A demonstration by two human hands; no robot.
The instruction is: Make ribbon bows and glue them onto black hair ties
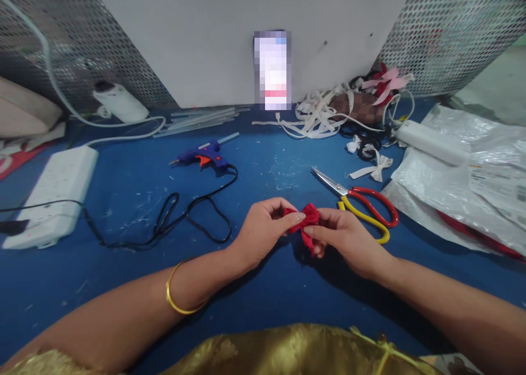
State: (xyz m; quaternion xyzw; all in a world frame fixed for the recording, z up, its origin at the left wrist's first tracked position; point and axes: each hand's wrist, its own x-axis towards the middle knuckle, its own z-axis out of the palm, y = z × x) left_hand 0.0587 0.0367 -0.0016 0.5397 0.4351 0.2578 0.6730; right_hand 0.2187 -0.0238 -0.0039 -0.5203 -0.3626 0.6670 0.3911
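Note:
A small crumpled red fabric bow (pixel 310 215) is held between both hands above the blue table (pixel 263 298). My left hand (pixel 269 227) pinches its left side with thumb and fingers. On the right side, my right hand (pixel 347 235) grips the same bow, thumb in front and fingers partly hidden behind it. Scissors (pixel 349 191) with one red and one yellow handle lie just beyond my right hand, blades slightly apart. Farther left rests a blue glue gun (pixel 207 154) with an orange trigger and a glue stick in its back.
A white power strip (pixel 61 189) sits at the left, and the black cord (pixel 164 227) loops across the table. Clear glue sticks (pixel 201 120) lie along the back. A phone (pixel 272 71) leans on the panel. White ribbons (pixel 322 115), small bows (pixel 380 167) and plastic bags (pixel 464 172) occupy the right.

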